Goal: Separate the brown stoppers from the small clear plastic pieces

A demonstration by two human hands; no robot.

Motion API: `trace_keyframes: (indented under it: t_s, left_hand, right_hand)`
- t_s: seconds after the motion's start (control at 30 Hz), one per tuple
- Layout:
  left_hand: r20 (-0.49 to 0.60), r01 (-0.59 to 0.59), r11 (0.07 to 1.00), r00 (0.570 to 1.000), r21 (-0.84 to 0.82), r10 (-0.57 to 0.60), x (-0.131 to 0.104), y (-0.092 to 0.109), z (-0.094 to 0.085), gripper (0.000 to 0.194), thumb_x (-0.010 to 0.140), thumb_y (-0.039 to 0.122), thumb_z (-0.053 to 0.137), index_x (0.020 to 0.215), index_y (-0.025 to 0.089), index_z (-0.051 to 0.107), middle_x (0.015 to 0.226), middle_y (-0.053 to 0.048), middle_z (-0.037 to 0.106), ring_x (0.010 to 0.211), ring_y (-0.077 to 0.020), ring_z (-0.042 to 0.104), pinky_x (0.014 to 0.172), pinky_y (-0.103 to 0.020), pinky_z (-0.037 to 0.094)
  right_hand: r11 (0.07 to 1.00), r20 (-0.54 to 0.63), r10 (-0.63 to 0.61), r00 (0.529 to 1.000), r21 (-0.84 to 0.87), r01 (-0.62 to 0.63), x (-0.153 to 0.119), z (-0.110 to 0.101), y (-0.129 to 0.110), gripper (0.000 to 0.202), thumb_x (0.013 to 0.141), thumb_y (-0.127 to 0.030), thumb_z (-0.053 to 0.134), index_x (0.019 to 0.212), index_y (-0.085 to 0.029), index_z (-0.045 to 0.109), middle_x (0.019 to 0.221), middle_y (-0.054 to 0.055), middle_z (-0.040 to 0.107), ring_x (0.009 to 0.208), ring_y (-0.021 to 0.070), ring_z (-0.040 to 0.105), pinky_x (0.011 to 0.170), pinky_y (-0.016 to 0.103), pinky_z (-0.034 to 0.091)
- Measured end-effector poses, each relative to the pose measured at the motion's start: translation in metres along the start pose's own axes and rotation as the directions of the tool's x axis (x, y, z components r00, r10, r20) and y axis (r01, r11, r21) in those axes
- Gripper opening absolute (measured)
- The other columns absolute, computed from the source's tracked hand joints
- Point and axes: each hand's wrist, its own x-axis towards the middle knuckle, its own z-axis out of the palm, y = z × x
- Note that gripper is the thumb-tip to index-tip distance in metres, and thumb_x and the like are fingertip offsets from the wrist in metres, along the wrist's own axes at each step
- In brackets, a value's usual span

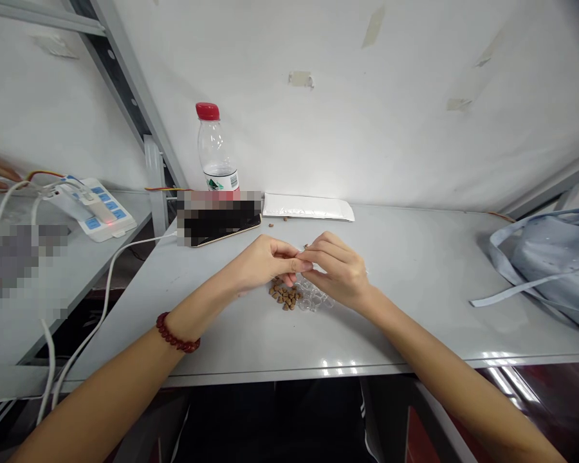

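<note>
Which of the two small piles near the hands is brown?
The pile of pellets, on the left; the other pile, of clear plastic pieces, is colourless.

A bracelet (177, 333) of closely strung, rounded dark red beads with a slight gloss circles the lower left forearm (125, 379), near the wrist. The left hand (265, 263), the right hand (340, 267) and the right forearm (444, 360) are bare. Black clothing (270, 424) covers the lap, marked with narrow white stripes (363, 408) toward its sides.
</note>
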Motion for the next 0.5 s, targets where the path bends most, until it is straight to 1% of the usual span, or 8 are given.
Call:
trace_keyframes:
  t_s: [0.1, 0.2, 0.23, 0.3, 0.33, 0.37, 0.4, 0.5]
  left_hand:
    - [-0.052, -0.032, 0.998, 0.998, 0.055, 0.035, 0.000, 0.002, 0.001, 0.022, 0.074, 0.036, 0.068, 0.069, 0.014, 0.070, 0.054, 0.000, 0.061, 0.051, -0.0112, 0.058, 0.051, -0.021, 0.048]
    - [-0.065, -0.030, 0.987, 0.997, 0.159, 0.041, 0.001, 0.005, -0.010, 0.021, 0.073, 0.034, 0.069, 0.072, 0.013, 0.070, 0.056, -0.002, 0.064, 0.053, -0.0125, 0.060, 0.053, -0.022, 0.051]
    - [-0.112, -0.031, 0.980, 0.992, 0.197, 0.054, 0.002, 0.007, -0.017, 0.021, 0.074, 0.033, 0.068, 0.072, 0.012, 0.070, 0.057, -0.002, 0.064, 0.054, -0.0125, 0.061, 0.054, -0.022, 0.051]
    - [-0.361, -0.014, 0.968, 0.927, 0.251, 0.107, 0.004, 0.007, -0.032, 0.021, 0.079, 0.030, 0.062, 0.075, 0.011, 0.068, 0.066, -0.004, 0.067, 0.053, -0.0108, 0.060, 0.055, -0.023, 0.052]
    - [-0.472, 0.033, 0.953, 0.874, 0.301, 0.119, 0.005, 0.006, -0.040, 0.019, 0.082, 0.026, 0.058, 0.083, 0.010, 0.067, 0.072, -0.005, 0.068, 0.054, -0.0105, 0.061, 0.057, -0.023, 0.053]
    - [-0.515, 0.095, 0.918, 0.847, 0.386, 0.129, 0.006, 0.004, -0.047, 0.020, 0.084, 0.023, 0.053, 0.090, 0.010, 0.067, 0.075, -0.006, 0.069, 0.058, -0.0109, 0.062, 0.061, -0.024, 0.053]
    - [-0.515, 0.156, 0.858, 0.846, 0.489, 0.140, 0.007, 0.002, -0.052, 0.023, 0.085, 0.020, 0.049, 0.096, 0.010, 0.066, 0.080, -0.007, 0.069, 0.062, -0.0118, 0.064, 0.064, -0.025, 0.054]
    - [-0.485, 0.203, 0.774, 0.861, 0.600, 0.151, 0.012, -0.012, -0.057, 0.023, 0.078, 0.019, 0.055, 0.096, 0.012, 0.069, 0.082, -0.008, 0.070, 0.074, -0.0193, 0.065, 0.076, -0.034, 0.052]
  right_hand:
    - [0.998, -0.015, 0.030, 0.999, 0.055, -0.030, 0.002, -0.001, 0.000, 0.006, 0.086, -0.016, 0.059, 0.083, -0.019, 0.064, 0.067, 0.003, 0.061, 0.066, 0.0158, 0.052, 0.059, 0.030, 0.047]
    - [0.994, 0.044, 0.094, 0.995, 0.048, -0.096, 0.001, -0.002, 0.005, 0.010, 0.087, -0.016, 0.056, 0.082, -0.019, 0.064, 0.068, 0.003, 0.062, 0.068, 0.0160, 0.052, 0.061, 0.031, 0.047]
    - [0.992, 0.068, 0.120, 0.990, 0.028, -0.122, 0.001, -0.003, 0.009, 0.011, 0.087, -0.015, 0.055, 0.081, -0.019, 0.065, 0.068, 0.003, 0.062, 0.068, 0.0161, 0.052, 0.061, 0.031, 0.047]
    - [0.985, 0.117, 0.175, 0.978, -0.031, -0.172, -0.001, -0.005, 0.018, 0.012, 0.086, -0.015, 0.056, 0.080, -0.018, 0.065, 0.067, 0.004, 0.062, 0.067, 0.0166, 0.052, 0.064, 0.032, 0.046]
    - [0.977, 0.148, 0.209, 0.967, -0.069, -0.200, -0.003, -0.007, 0.022, 0.012, 0.086, -0.016, 0.056, 0.079, -0.018, 0.066, 0.068, 0.004, 0.063, 0.067, 0.0170, 0.052, 0.065, 0.033, 0.045]
    - [0.966, 0.188, 0.249, 0.950, -0.111, -0.231, -0.004, -0.008, 0.027, 0.012, 0.085, -0.016, 0.056, 0.079, -0.017, 0.066, 0.068, 0.005, 0.063, 0.067, 0.0176, 0.052, 0.066, 0.033, 0.044]
    - [0.952, 0.233, 0.294, 0.927, -0.158, -0.262, -0.005, -0.009, 0.032, 0.013, 0.085, -0.016, 0.056, 0.079, -0.017, 0.067, 0.069, 0.005, 0.064, 0.068, 0.0184, 0.052, 0.067, 0.034, 0.043]
    - [0.910, 0.353, 0.400, 0.846, -0.266, -0.319, -0.009, -0.010, 0.040, 0.014, 0.086, -0.017, 0.055, 0.083, -0.017, 0.070, 0.074, 0.007, 0.064, 0.073, 0.0206, 0.053, 0.070, 0.035, 0.041]
